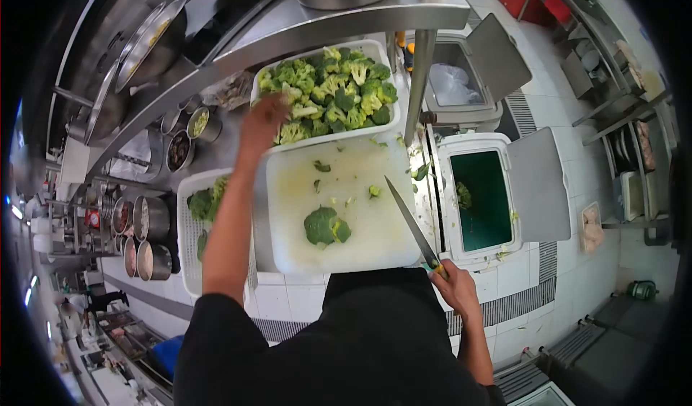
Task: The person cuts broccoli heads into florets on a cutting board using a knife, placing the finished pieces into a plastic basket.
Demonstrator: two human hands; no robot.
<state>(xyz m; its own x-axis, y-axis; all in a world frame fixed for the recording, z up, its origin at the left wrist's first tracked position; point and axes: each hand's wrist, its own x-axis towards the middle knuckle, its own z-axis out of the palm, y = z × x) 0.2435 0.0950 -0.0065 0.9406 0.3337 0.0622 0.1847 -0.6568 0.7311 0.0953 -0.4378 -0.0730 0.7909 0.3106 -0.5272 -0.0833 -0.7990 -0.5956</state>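
My left hand is over the left edge of a white tray heaped with cut broccoli florets; motion smears its fingers, and whether it holds anything is unclear. In my right hand is the handle of a long knife, its blade pointing up and left over the right side of a white cutting board. A larger broccoli piece lies on the lower middle of the board, with small scraps above and right of it.
A white basket with broccoli stands left of the board. At right are an open bin with a green inside and another bin. A metal shelf crosses above the tray. Metal pots stand at left.
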